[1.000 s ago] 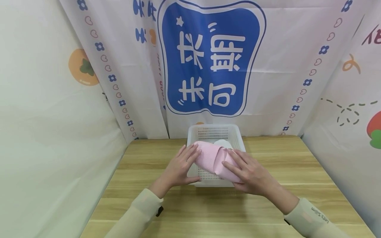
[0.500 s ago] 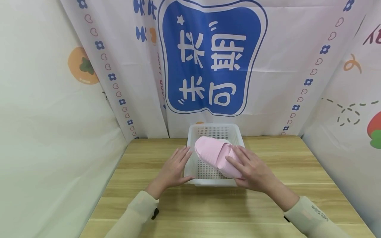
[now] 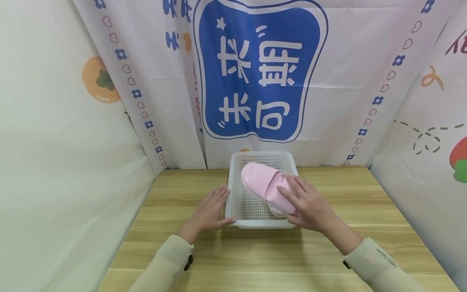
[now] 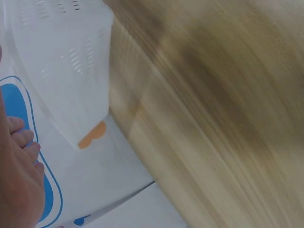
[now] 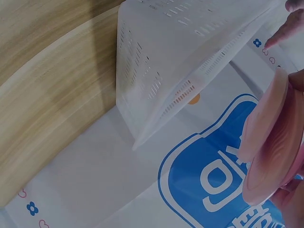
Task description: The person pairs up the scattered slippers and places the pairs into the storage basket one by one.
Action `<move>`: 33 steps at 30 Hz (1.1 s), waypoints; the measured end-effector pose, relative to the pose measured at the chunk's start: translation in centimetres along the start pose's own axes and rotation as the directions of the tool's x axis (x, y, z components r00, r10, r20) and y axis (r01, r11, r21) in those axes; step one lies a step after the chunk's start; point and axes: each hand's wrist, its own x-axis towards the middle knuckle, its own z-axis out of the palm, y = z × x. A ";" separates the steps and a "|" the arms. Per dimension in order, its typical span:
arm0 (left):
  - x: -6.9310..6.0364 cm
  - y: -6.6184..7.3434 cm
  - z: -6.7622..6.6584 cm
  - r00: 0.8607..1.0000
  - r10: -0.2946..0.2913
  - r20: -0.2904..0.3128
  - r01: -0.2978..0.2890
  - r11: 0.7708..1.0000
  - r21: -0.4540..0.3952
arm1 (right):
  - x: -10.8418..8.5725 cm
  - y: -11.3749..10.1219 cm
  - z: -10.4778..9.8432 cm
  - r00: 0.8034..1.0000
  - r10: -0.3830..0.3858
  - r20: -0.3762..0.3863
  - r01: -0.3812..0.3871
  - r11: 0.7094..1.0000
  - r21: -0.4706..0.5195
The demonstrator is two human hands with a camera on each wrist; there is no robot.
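Observation:
A pink ribbed slipper (image 3: 260, 180) is tilted over the white plastic basket (image 3: 238, 224) in the head view. My right hand (image 3: 306, 205) grips its near right end, fingers on top and thumb below. In the right wrist view two pink soles (image 5: 273, 137) lie pressed together in that hand, so it appears to be a pair. Fairly straight fingers of my left hand (image 3: 208, 211) lie at the basket's left rim, with the thumb by the front corner. A white object (image 3: 276, 211) in the basket shows partly under the slippers; its kind is hidden.
The basket stands at the back of a wood-grain table (image 3: 255, 259), close to a white printed cloth (image 3: 339, 73) with a blue sign (image 3: 251, 97). Similar cloths hang at the left and right sides.
My left hand has let go of the slippers and moved left to the basket's rim. My right hand still holds them, their far end now raised a little farther back.

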 end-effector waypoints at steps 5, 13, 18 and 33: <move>-0.3 -0.1 0.2 0.999 -0.005 0.044 0.006 1.000 -0.012 | 0.2 0.1 0.4 1.000 0.016 0.000 -0.016 1.000 -0.012; -0.4 -0.3 0.8 0.998 -0.007 0.070 0.007 1.000 -0.007 | 0.9 0.1 1.0 0.999 0.044 -0.002 -0.044 0.999 -0.026; -0.4 -0.3 1.0 0.998 0.002 0.060 -0.002 1.000 -0.008 | 1.4 0.0 1.5 0.997 0.081 -0.013 -0.082 0.996 -0.046; -0.4 -0.1 0.9 0.995 -0.006 0.104 0.007 1.000 -0.012 | 2.9 -0.9 2.8 0.990 0.141 -0.032 -0.143 0.985 -0.095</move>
